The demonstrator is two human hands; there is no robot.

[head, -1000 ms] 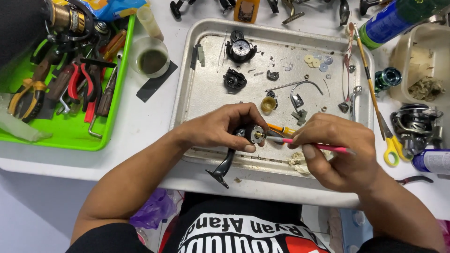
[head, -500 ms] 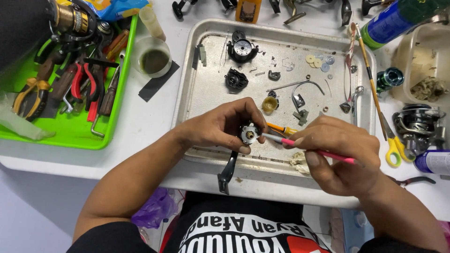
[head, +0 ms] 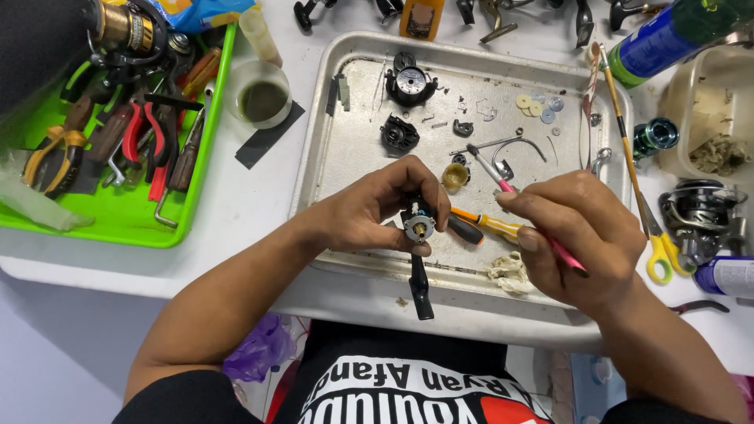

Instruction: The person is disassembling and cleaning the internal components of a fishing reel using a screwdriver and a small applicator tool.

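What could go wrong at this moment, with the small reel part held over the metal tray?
The reel body sits in the left hand fingertips only, near the tray edge; it might slip. The brush in the right hand could sweep the loose washers away.

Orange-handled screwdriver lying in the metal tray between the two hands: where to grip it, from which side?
Take the orange-handled screwdriver by the bare orange stretch of its handle, probably from above. It lies flat on the metal tray, so only the top and sides are open. Its dark end runs under the left hand, and the right hand with its pink brush crowds the other end.
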